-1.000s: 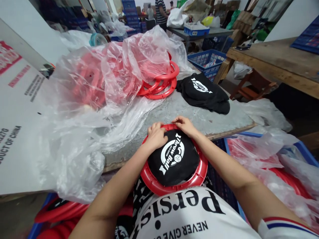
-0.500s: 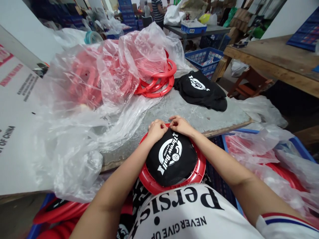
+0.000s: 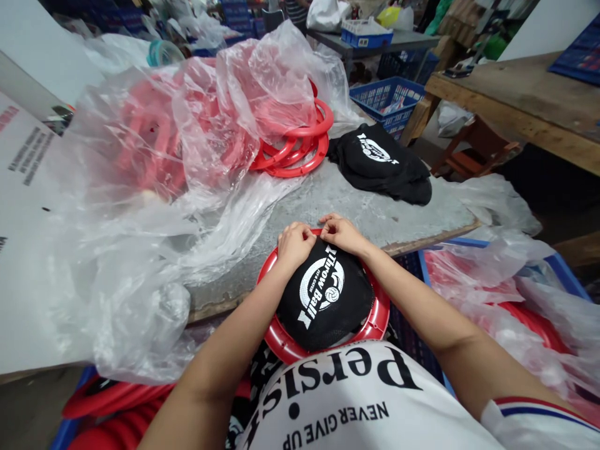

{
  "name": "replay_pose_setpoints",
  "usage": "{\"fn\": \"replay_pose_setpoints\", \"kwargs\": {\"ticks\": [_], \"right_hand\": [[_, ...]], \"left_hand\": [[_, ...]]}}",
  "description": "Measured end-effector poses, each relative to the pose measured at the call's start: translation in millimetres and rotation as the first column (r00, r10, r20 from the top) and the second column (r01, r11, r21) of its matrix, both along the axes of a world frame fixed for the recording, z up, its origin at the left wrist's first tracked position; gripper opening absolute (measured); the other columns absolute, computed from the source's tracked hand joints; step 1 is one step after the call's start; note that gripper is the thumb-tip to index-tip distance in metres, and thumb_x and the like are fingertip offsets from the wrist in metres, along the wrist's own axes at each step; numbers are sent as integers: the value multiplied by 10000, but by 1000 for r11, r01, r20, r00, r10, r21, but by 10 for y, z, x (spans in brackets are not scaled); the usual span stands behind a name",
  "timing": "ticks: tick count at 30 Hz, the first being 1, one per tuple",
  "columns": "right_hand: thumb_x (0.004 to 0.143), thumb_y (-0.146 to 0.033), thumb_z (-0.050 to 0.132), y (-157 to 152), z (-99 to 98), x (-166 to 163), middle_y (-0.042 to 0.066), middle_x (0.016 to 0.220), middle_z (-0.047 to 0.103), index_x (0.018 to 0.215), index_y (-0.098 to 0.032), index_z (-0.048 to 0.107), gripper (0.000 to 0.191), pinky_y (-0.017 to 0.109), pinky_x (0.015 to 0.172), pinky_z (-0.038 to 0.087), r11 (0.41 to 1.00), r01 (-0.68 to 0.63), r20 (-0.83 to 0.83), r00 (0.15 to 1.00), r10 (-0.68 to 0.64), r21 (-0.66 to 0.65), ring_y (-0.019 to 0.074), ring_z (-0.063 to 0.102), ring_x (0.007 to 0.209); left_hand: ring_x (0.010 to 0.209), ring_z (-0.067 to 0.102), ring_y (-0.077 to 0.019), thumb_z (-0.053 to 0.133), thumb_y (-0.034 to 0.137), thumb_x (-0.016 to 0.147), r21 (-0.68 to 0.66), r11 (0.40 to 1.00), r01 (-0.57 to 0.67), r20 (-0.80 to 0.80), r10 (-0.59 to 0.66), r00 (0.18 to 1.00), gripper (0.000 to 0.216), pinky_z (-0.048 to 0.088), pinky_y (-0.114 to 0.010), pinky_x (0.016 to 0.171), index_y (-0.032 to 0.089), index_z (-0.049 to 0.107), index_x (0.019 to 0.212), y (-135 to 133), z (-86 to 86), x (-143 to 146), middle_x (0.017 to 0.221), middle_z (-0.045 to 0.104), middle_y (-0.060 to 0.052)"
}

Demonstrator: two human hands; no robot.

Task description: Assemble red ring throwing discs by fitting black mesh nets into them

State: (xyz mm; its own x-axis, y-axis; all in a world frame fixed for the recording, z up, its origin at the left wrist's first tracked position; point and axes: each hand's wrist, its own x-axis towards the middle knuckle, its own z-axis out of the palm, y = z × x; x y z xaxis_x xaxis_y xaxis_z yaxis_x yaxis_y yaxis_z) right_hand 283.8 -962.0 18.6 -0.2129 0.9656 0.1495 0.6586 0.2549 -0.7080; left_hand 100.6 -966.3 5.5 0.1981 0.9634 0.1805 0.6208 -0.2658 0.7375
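A red plastic ring (image 3: 379, 315) leans between my body and the table edge. Across it lies a black fabric cover (image 3: 323, 300) printed "Throw Ball" in white. My left hand (image 3: 297, 242) pinches the cover's far edge at the top of the ring. Close beside it, my right hand (image 3: 341, 232) pinches the same edge, its thumb and index finger pressed together. The fingertips nearly meet there, and they hide the exact spot where fabric and ring join. Beyond, a pile of black fabric covers (image 3: 382, 165) rests on the grey table (image 3: 285, 209).
Red rings (image 3: 300, 164) spill from a large clear plastic bag (image 3: 201, 119) on the table. A blue crate (image 3: 457, 240) with plastic-wrapped red parts stands at right. More red rings (image 3: 117, 400) fill a crate at lower left. A white carton (image 3: 28, 250) borders the left.
The view has shifted slightly. Both hands keep their pinch at the far edge of the black cover, with almost no movement against the ring.
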Motion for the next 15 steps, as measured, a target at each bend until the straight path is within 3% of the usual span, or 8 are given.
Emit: {"fn": "replay_pose_setpoints", "kwargs": {"ticks": [15], "right_hand": [[772, -128, 616, -28, 11, -32, 87, 1119, 663, 652, -192, 569, 143, 352, 985, 490, 999, 19, 65, 998, -23, 49, 197, 633, 1039]], "left_hand": [[1173, 615, -288, 623, 193, 881, -27, 1000, -16, -40, 15, 999, 124, 440, -472, 1070, 220, 639, 761, -36, 65, 24, 1142, 722, -71]]}}
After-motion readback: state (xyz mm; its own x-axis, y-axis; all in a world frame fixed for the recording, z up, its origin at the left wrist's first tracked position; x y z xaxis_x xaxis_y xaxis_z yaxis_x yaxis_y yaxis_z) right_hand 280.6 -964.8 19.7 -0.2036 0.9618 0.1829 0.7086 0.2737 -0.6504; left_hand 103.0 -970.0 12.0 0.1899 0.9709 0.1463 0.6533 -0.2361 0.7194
